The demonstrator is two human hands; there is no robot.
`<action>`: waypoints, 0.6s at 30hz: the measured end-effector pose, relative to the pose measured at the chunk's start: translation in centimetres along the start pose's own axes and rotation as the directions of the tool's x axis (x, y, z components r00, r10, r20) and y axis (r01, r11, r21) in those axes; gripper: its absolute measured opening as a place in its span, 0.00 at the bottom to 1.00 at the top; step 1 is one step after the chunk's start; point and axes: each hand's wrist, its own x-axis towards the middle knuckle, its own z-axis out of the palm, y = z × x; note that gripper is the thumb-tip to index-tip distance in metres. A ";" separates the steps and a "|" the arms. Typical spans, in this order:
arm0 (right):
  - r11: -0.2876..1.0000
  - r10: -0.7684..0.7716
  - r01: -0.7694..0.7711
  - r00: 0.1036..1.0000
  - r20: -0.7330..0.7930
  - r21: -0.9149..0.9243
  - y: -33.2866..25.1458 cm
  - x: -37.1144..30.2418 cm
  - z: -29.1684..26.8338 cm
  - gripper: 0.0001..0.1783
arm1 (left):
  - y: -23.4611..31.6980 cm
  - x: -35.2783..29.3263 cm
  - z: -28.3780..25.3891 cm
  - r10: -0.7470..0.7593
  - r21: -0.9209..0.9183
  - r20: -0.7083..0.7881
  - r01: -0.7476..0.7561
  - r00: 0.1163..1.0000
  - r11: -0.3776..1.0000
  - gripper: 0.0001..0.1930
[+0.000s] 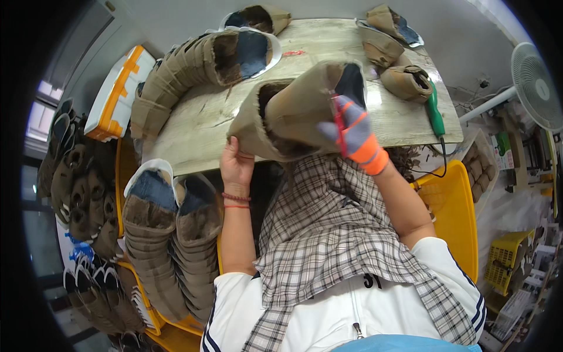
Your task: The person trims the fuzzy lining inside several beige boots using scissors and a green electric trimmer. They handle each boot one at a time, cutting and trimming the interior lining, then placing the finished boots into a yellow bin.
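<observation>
Two brown fabric shoe uppers with furry lining are held at the table's near edge. My bare left hand [237,161] grips the left shoe upper [249,126] low on its outer side, the thumb up against the fabric. Overlapping it, the right shoe upper [302,102] shows a dark blue inner part at its far end. My right hand [356,134], in a grey and orange glove, is closed round a slim red tool [339,122] beside that upper. Its fingers hide most of the tool, so its exact kind is unclear. Whether this hand also grips the upper, I cannot tell.
Nested shoe uppers [190,61] curve along the table's [205,126] left side; more [404,82] lie at right near a green corded tool [434,111]. Stacked uppers [152,246] stand at my left. A yellow bin [454,205] is at right, a white fan [535,85] beyond.
</observation>
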 end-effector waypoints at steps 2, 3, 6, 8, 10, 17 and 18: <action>0.995 -0.025 0.020 0.998 -0.050 -0.102 2.7 0.3 -2.4 0.18 | 1.4 -0.4 -2.5 -0.009 -0.023 -0.034 0.008 0.999 1.000 0.17; 0.998 0.057 -0.056 0.996 -0.075 0.004 5.9 0.4 -3.1 0.19 | 1.6 -0.7 -3.1 -0.015 -0.036 -0.036 0.014 0.999 0.999 0.17; 0.995 0.096 -0.094 0.992 -0.079 0.023 7.0 0.8 -3.1 0.18 | 2.2 -2.1 -3.7 0.005 -0.095 -0.187 -0.023 0.982 0.995 0.17; 0.993 0.106 -0.103 0.993 -0.059 0.055 4.7 0.9 -3.0 0.18 | 2.1 -2.7 -4.1 0.013 -0.145 -0.161 -0.037 0.987 0.989 0.18; 0.997 0.043 -0.049 0.994 -0.099 -0.061 2.9 0.5 -1.4 0.17 | 1.9 -2.9 -4.4 0.003 -0.171 -0.154 -0.030 0.988 0.985 0.18; 0.848 0.206 -0.283 0.955 -0.212 -0.449 9.7 2.3 -1.6 0.20 | 0.9 -2.1 -4.4 -0.042 -0.150 -0.194 0.013 0.980 0.989 0.17; 0.833 0.205 -0.284 0.956 -0.211 -0.475 9.7 2.0 -2.2 0.20 | 0.9 -2.0 -4.3 -0.043 -0.138 -0.210 0.014 0.977 0.990 0.17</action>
